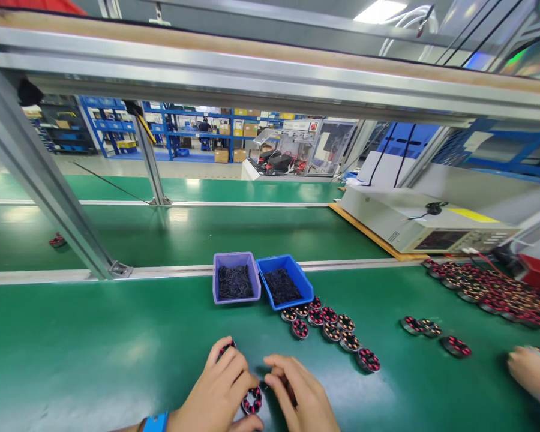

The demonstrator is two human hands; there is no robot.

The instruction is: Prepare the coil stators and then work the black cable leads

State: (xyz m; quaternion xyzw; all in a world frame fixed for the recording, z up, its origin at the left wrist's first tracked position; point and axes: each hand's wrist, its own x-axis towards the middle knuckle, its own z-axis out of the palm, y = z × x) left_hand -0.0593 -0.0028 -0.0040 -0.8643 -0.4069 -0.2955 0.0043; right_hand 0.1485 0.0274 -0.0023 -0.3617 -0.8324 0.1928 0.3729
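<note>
My left hand (222, 387), with a blue band at the wrist, is closed around a ring-shaped motor stator (252, 400) with red and black segments. A second stator (227, 346) shows just past its fingertips, partly covered by the fingers. Close by on the right, my right hand (297, 390) has thumb and forefinger drawn together beside the held stator; a small dark piece seems to be at the fingertips, too small to name. Ahead stand a purple bin (215, 279) and a blue bin (306, 287), both holding many small black pieces.
Several stators (331, 332) lie right of the bins, and a few more (456, 346) farther right. A large group (490, 288) covers the bench near a grey instrument (423, 219). Another person's hand (533, 372) is at the right edge. A metal post (49, 162) rises at left.
</note>
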